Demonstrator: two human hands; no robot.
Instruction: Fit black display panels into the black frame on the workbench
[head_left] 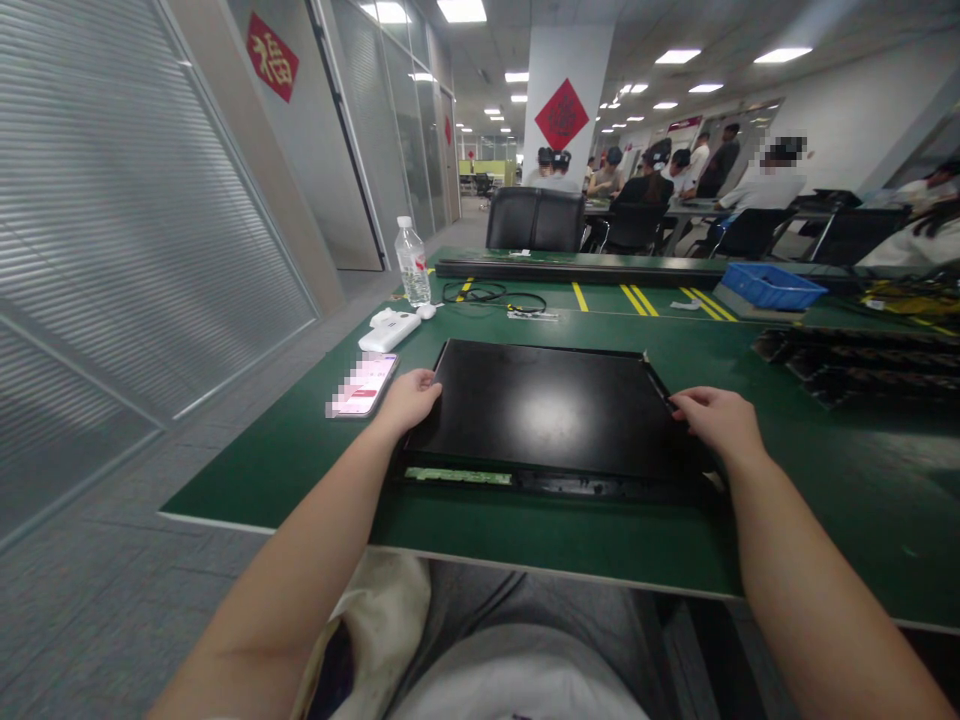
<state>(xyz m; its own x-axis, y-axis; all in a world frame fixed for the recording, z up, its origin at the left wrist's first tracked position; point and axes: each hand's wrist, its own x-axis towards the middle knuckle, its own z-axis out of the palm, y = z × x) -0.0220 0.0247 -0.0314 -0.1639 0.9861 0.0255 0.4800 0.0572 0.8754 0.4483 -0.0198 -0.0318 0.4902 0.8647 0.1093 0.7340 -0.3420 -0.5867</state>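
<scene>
Panel [536, 405], glossy black rectangle, green tabletop [847, 470]

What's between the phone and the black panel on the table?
Head view: the left hand, its fingers at the black panel's edge, the phone beyond it.

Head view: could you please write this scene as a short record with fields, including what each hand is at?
Surface: green table
Main item: black panel, lying flat
Left hand: at the panel's left edge
Right hand: at the panel's right edge
Grip: pinching or only touching, cannot tell
Near edge: green strip showing
Left of panel: phone, screen lit
Beyond phone: upright clear bottle, white cap
Far right: blue tray
Background: black chair; several people
</scene>
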